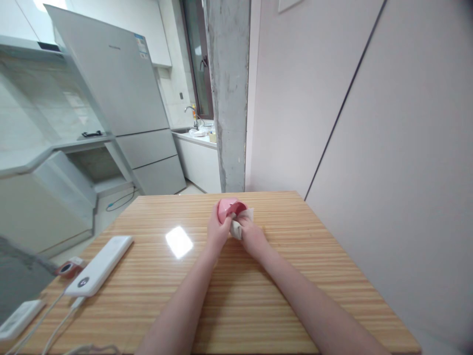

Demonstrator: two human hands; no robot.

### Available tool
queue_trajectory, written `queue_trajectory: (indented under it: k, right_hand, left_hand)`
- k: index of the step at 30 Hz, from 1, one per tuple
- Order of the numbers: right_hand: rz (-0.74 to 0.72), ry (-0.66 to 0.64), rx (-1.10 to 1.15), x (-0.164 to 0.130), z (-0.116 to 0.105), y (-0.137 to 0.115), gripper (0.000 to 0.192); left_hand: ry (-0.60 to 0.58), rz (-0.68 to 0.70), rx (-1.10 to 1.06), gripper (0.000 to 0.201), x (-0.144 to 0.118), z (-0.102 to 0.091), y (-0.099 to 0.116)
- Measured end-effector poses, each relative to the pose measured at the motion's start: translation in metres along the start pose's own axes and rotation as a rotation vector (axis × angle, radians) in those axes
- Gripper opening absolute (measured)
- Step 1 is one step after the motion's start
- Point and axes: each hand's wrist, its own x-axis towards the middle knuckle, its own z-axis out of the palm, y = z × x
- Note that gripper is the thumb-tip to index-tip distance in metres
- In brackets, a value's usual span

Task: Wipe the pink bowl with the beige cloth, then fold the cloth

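My left hand (pixel 217 230) grips a small pink cup (pixel 228 208), tilted on its side with its mouth facing right, above the far middle of the wooden table (pixel 295 276). My right hand (pixel 251 234) holds a white cloth or tissue (pixel 240 226) pressed against the cup's rim and mouth. Both hands meet at the cup, and part of the cloth is hidden between them.
A white power bank (pixel 100 266) with cables lies at the table's left edge, beside a small red object (pixel 68 268). Another white device (pixel 18 320) sits at the lower left. A wall runs along the right; a fridge (pixel 121 98) and a sink counter (pixel 195 135) stand beyond.
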Motion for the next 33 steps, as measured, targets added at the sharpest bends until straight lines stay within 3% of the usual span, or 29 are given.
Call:
queue_trajectory:
  k: [5, 8, 11, 15, 19, 24, 28, 33]
  right_hand:
    - [0.023, -0.057, -0.176, 0.001, -0.006, -0.003, 0.018]
    - [0.031, -0.031, -0.130, 0.000, -0.003, 0.000, 0.019]
    - [0.064, 0.096, -0.024, -0.002, 0.001, 0.004, 0.023]
    - [-0.077, 0.072, 0.027, 0.000, 0.001, 0.008, 0.024]
    - [-0.207, -0.013, -0.061, 0.006, -0.003, 0.010, 0.026]
    - [-0.147, -0.023, -0.245, 0.008, -0.007, 0.010, 0.021]
    - [-0.070, 0.017, -0.316, 0.006, -0.007, 0.005, 0.017]
    - [-0.038, 0.085, -0.181, 0.003, -0.003, 0.002, 0.018]
  left_hand:
    - [-0.104, -0.080, -0.049, 0.051, 0.008, -0.008, 0.004]
    - [-0.007, -0.177, -0.156, 0.063, -0.002, 0.006, 0.008]
    - [0.092, -0.215, -0.224, 0.066, -0.014, 0.020, 0.011]
    - [0.049, -0.153, -0.133, 0.044, -0.012, 0.014, 0.013]
    - [-0.010, -0.031, 0.077, 0.041, -0.001, -0.008, 0.015]
    - [-0.106, 0.116, 0.291, 0.044, -0.001, -0.016, 0.015]
    - [-0.097, 0.019, 0.185, 0.043, 0.000, -0.011, 0.016]
    - [0.051, -0.137, -0.128, 0.078, -0.009, 0.008, 0.019]
